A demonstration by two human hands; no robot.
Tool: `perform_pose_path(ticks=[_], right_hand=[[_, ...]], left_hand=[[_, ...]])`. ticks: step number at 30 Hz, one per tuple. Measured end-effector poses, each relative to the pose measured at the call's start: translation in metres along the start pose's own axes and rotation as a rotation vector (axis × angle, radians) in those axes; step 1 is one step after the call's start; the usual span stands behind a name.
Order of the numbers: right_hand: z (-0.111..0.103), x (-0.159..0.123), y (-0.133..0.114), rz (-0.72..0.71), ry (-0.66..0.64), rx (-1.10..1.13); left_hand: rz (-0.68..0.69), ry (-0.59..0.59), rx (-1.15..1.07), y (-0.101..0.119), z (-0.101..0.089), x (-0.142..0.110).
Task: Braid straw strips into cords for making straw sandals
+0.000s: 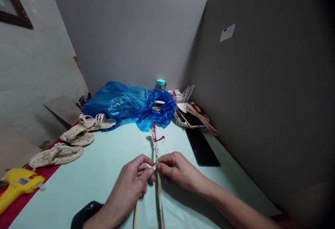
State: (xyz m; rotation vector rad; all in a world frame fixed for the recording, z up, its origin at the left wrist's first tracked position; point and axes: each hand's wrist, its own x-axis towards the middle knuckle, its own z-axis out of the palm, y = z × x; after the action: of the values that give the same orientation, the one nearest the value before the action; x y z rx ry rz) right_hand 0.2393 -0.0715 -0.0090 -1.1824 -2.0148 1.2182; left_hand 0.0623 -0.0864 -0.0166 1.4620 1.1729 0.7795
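A pale straw braid [156, 149] runs away from me along the table's middle, tied near its far end with red yarn [154, 131]. My left hand [137, 175] is closed, pinching a straw strand just left of the braid's near end. From the other side, my right hand [180, 169] pinches the braid where its plaiting stops; its fingertips almost meet the left ones. Long loose straw strands [160, 201] trail from there toward me. Another strand [136, 215] hangs below my left hand. The fingers partly cover the crossing point.
Woven straw sandals [57, 154] line the left edge, near a yellow glue gun [23, 183]. A blue plastic bag [123, 100] lies at the back, with a teal-lidded bottle [160, 83] behind. At right are a black phone [202, 147] and a cluttered basket [180, 119]. Grey partitions [131, 37] enclose the table.
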Motion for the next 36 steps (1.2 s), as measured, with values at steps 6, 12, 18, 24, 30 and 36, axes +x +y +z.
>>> perform_pose_path(ticks=[6, 12, 18, 24, 30, 36], right_hand=[[0.003, -0.003, -0.004, -0.035, 0.062, -0.046], [-0.002, -0.001, -0.004, -0.055, 0.038, 0.037], [-0.007, -0.001, -0.006, 0.010, -0.011, 0.222], [-0.012, -0.004, -0.009, -0.060, -0.090, 0.269], [-0.016, -0.006, -0.009, -0.063, -0.140, 0.222], [-0.012, -0.015, -0.015, -0.055, -0.074, -0.036]], left_hand=[[0.019, 0.055, 0.272, 0.015, 0.004, -0.009], [0.443, 0.141, 0.811, 0.002, 0.022, -0.016], [0.456, 0.078, 0.746, 0.011, 0.018, -0.018], [0.047, -0.086, -0.083, 0.022, 0.000, 0.004], [-0.157, -0.241, -0.440, 0.006, 0.011, 0.014], [-0.195, -0.161, -0.390, -0.001, 0.013, 0.011]])
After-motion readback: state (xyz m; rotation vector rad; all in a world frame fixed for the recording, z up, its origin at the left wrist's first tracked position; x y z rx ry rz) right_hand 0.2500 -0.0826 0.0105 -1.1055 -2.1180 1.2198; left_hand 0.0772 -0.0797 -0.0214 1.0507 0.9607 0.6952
